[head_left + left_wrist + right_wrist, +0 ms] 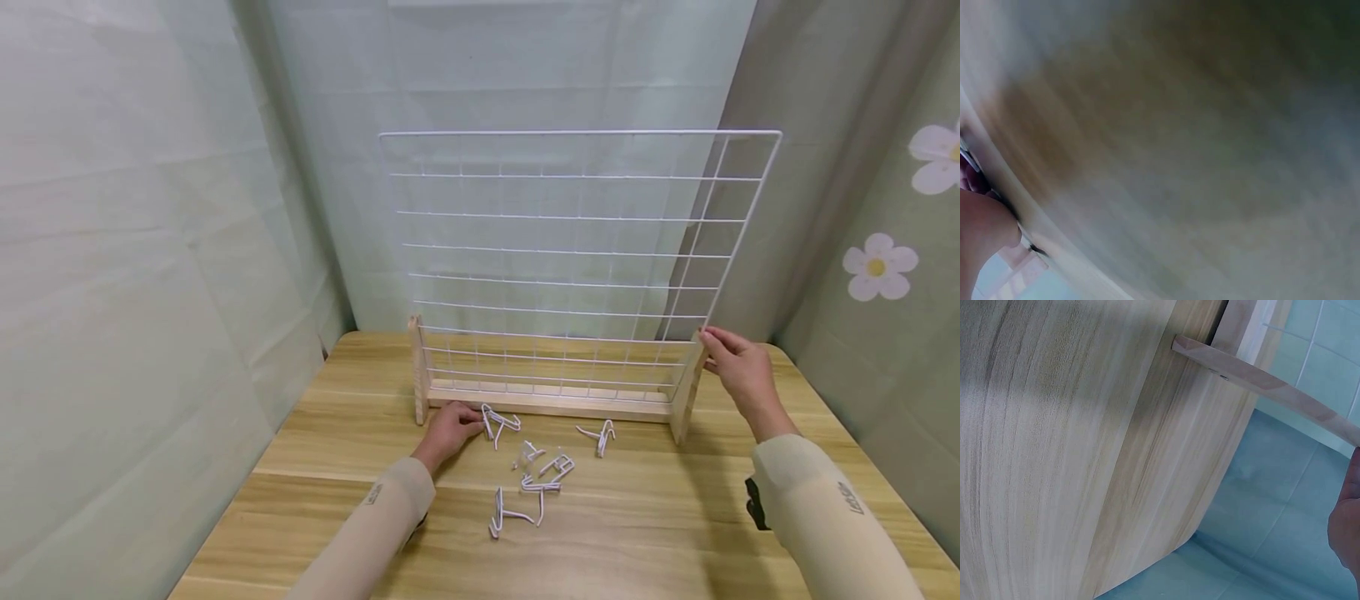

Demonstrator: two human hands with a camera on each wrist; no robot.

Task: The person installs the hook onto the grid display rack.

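A white wire grid panel [570, 218] stands upright in a wooden base [551, 402] with a side piece at each end. My right hand [738, 371] pinches the top of the right wooden side piece [686, 396], beside the grid's edge; in the right wrist view this hand [1346, 528] shows only at the edge. Low on the table in front of the base, my left hand [452, 432] holds a white wire hook [501, 422] at its left end between thumb and fingers. The left wrist view shows part of that hand [985, 231], its fingertips mostly hidden.
Several more white hooks lie on the wooden table [615, 533]: one at the right [602, 437], others bunched in the middle, a front hook [502, 515] nearest me. Small clear pieces [525, 457] lie among them. Pale cloth [150, 250] hangs around the table.
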